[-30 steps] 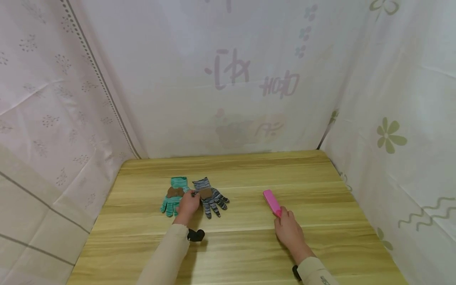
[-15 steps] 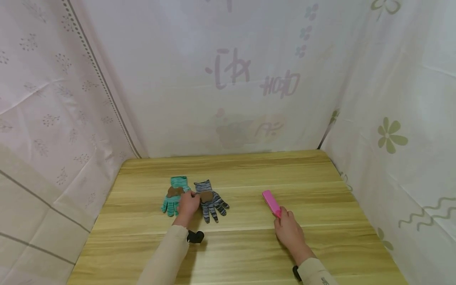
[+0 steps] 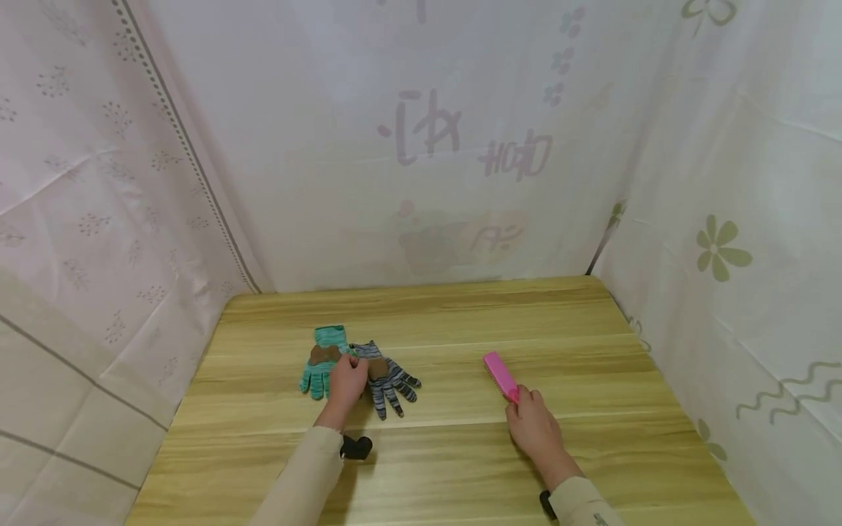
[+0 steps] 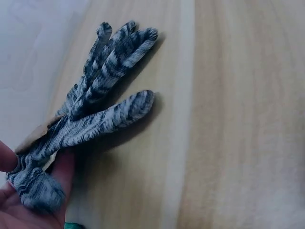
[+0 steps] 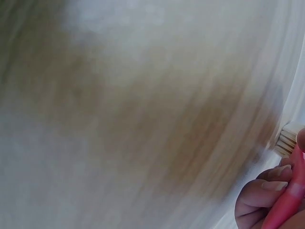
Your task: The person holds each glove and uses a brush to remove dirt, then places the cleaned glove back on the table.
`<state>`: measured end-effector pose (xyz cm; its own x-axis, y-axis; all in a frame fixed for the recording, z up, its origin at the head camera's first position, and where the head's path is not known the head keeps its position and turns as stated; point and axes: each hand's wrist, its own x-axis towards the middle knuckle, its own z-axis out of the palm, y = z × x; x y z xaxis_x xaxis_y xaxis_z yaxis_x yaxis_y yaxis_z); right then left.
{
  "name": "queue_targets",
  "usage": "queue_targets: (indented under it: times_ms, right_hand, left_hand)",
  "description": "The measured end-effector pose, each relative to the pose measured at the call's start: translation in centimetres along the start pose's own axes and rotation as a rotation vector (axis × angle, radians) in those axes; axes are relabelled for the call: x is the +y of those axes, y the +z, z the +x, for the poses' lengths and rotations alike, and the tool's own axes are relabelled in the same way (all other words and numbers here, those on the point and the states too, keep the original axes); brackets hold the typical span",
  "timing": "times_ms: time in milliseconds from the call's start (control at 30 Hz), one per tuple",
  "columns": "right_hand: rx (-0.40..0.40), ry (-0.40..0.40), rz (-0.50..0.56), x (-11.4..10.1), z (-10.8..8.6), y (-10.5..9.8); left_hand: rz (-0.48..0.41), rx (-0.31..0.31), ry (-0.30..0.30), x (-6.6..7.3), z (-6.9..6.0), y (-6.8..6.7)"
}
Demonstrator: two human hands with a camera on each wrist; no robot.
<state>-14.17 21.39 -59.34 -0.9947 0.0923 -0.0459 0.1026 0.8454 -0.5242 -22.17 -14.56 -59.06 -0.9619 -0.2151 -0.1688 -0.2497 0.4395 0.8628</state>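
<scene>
My left hand (image 3: 347, 381) pinches the thumb side of a grey-and-black knitted glove (image 3: 389, 386) with a brown patch. In the left wrist view the glove (image 4: 102, 114) has its fingers stretched out over the wood, and my thumb lies on top of its edge. Partly behind that hand is a green knitted glove (image 3: 318, 378), also with a brown patch, flat on the table. Farther right, my right hand (image 3: 534, 427) grips the handle of a pink brush (image 3: 501, 375). Pale bristles (image 5: 287, 140) of that brush show in the right wrist view.
The wooden table (image 3: 460, 467) has a patterned white cloth (image 3: 421, 183) hanging behind it and at both sides. A black strap piece (image 3: 357, 447) sits at my left wrist.
The grey-and-black glove has shifted slightly toward me and to the left, pulled by my left hand. My right hand and the brush have stayed almost still.
</scene>
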Motion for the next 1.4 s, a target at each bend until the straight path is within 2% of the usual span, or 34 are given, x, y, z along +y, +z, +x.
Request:
queue_targets:
  times_ms: [133,267,433,633,933,1167,1400]
  right_hand:
    - [0.001,-0.004,-0.003,-0.1,-0.1,0.0]
    - [-0.002,-0.008,-0.011,-0.2,-0.2,-0.1]
    - [-0.006,-0.011,-0.011,-0.6,-0.4,-0.1]
    - [-0.018,-0.024,-0.005,-1.3,-0.5,0.1]
    - [-0.032,-0.009,-0.001,-2.3,-0.5,0.1]
    - [-0.03,-0.029,0.025,-3.3,-0.4,0.1]
    - [-0.032,-0.033,0.069,-4.5,-0.3,0.1]
  left_hand:
    - [-0.026,-0.043,-0.015,-0.3,-0.1,0.2]
    - [-0.101,-0.099,-0.042,-0.6,-0.3,0.4]
    - [-0.292,-0.202,-0.101,-1.0,-0.5,0.6]
    - [-0.468,-0.292,-0.112,-1.2,-0.8,0.7]
    - [-0.579,-0.321,-0.123,-1.5,-1.0,1.2]
    - [-0.703,-0.357,-0.078,-1.3,-2.0,2.3]
    - [-0.721,-0.383,-0.094,-0.4,-2.6,3.8]
